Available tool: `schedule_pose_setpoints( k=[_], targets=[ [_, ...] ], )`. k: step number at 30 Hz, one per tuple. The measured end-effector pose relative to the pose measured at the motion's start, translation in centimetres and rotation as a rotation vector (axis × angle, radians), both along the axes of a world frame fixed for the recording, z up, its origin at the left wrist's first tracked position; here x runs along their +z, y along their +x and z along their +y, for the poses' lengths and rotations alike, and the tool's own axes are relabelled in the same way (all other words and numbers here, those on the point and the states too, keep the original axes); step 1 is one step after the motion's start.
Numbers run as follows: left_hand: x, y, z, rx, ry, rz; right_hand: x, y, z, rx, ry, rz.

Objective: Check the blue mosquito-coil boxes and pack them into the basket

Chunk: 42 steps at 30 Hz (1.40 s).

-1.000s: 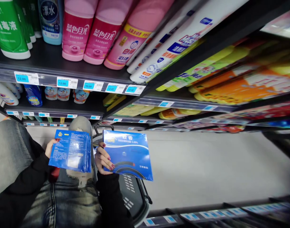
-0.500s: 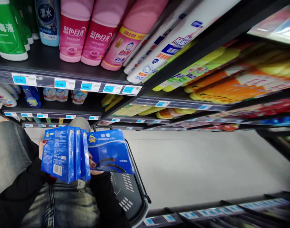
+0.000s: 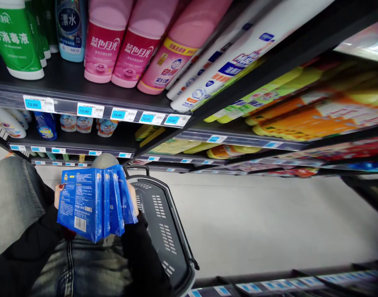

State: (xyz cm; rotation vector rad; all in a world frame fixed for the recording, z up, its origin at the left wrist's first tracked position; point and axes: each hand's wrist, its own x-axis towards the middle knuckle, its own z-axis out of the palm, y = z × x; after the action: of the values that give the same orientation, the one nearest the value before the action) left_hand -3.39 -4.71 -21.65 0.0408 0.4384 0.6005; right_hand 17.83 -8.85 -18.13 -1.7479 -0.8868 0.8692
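Several flat blue mosquito coil boxes [image 3: 79,198] stand side by side in my hands, above my lap. The leftmost box faces me with its printed back and barcode; the others show mostly their edges, fanned slightly apart. My left hand [image 3: 57,196] grips the left end of the stack, a fingertip with a red nail on the front. My right hand [image 3: 133,199] presses against the outer right side, holding the rightmost box [image 3: 127,200], which leans against the others. Most of the fingers of both hands are hidden behind the boxes.
A dark grey shopping basket [image 3: 159,227] stands on the floor just right of my knees. Ahead is a shelf [image 3: 62,84] with pink bottles [image 3: 104,49], a green bottle [image 3: 18,43] and price tags. Pale floor [image 3: 253,222] stretches right; another shelf edge [image 3: 257,287] runs along the bottom.
The rightmost mosquito coil box, held out to the right with its front showing, has swung left against the stack. My right hand has moved from between the boxes to their outer right side.
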Motion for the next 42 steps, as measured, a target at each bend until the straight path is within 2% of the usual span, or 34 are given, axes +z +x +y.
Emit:
schedule_pose_setpoints(
  k=[3, 5, 7, 9, 12, 15, 18, 23, 28, 32, 38, 42],
  targets=[
    [0.2, -0.4, 0.5, -0.022, -0.004, 0.059, 0.7, 0.8, -0.8, 0.143, 0.025, 0.264],
    [0.3, -0.5, 0.7, -0.008, -0.038, 0.178, 0.6, 1.1, -1.9, 0.243, 0.055, 0.366],
    [0.4, -0.2, 0.7, 0.020, -0.078, 0.326, 0.1, 0.9, -3.1, 0.303, 0.078, 0.268],
    [0.7, 0.4, 0.4, 0.025, -0.106, 0.406, -0.3, 0.3, -4.0, 0.316, 0.104, 0.082],
    [1.3, 1.3, -0.2, -0.028, -0.096, 0.308, -0.2, -1.0, -4.6, 0.259, 0.092, -0.142],
    [1.6, 1.8, -0.6, -0.096, -0.037, 0.148, 0.2, -1.8, -4.6, 0.200, 0.043, -0.188],
    [1.0, 1.8, -0.7, -0.096, -0.002, 0.097, 0.3, -1.9, -4.6, 0.203, 0.053, -0.092],
    [-0.7, 1.8, -0.4, -0.032, 0.010, 0.206, 0.0, -1.4, -4.2, 0.110, -0.018, 0.126],
    [-0.1, 2.2, 0.0, 0.057, 0.109, 0.349, 0.9, -0.9, -3.9, 0.049, -0.045, 0.323],
    [0.8, 2.4, 0.2, 0.097, 0.191, 0.483, 1.9, 0.7, -4.4, -0.003, -0.068, 0.412],
    [1.3, 2.3, 0.2, 0.074, 0.215, 0.592, 3.9, 6.0, -6.2, -0.149, -0.097, 0.466],
    [1.6, 2.4, 0.2, 0.068, 0.172, 0.604, 3.5, 8.2, -6.5, -0.190, -0.048, 0.605]
  ],
)
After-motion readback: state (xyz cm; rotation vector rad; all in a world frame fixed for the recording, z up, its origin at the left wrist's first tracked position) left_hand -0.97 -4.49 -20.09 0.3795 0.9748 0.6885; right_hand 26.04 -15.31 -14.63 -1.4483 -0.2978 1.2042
